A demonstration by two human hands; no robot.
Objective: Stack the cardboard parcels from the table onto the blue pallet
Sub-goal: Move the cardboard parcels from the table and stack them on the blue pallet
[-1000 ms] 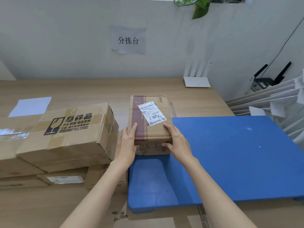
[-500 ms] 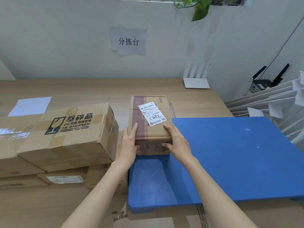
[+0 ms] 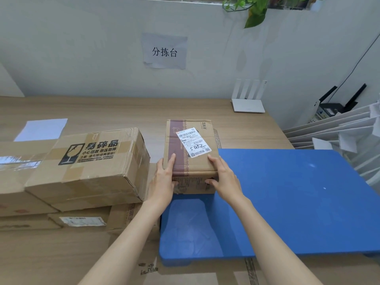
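Wooden table (image 3: pixel 123 112) meets white wall (image 3: pixel 82 48), blue pallet (image 3: pixel 287 202) alongside

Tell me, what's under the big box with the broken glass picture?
The big box sits on other cardboard parcels. A flat parcel with a white label pokes out below it. How many more lie underneath is covered by the box.

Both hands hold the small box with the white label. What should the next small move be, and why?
Probably move the small box a little right and set it on the blue pallet. The left hand and right hand grip its near corners; it is at the pallet's left edge, and the pallet's top is bare beside it. Whether it already rests there is unclear.
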